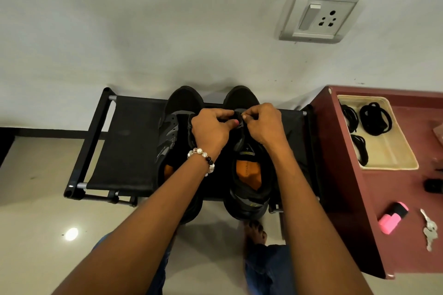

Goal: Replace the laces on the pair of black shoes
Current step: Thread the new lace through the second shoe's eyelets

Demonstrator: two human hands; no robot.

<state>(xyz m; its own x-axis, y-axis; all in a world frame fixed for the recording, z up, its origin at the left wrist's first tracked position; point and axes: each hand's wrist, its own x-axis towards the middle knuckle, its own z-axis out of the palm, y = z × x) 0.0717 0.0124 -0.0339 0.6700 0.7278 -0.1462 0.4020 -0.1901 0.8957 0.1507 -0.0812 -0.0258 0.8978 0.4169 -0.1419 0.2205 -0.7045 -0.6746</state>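
- The pair sits on a low black fabric-topped shoe rack (124, 141) with metal tube rails, pushed up against a pale wall, on a glossy beige tile floor (36, 211).
- Wall has a white switch-and-socket plate (321, 15) up on the right.
- Right next to the rack is a maroon cabinet top (374, 199) with a cream tray (393, 151) holding coiled black laces (375, 118), plus a pink highlighter (393, 220) and a set of keys (429, 229) lying closer to me.
- Writing: there's a "7" on the tongue of the right shoe (249, 175), and some print on its orange insole, but it's too small to read.
- Both shoes lie side by side, long axis running away from me, toes toward the wall, heels hanging over the near edge of the rack.
- The left shoe (177, 122) is partly hidden behind my forearm.
- Left hand (212, 130), beaded bracelet (202, 159) on the wrist, has its fingers curled in, pinching something at the front of the right shoe's tongue.
- Right hand (263, 124) is curled the same way, pinching at the same spot; the two hands nearly touch.
- Can't tell whether it's lace or the tongue itself between the fingers.
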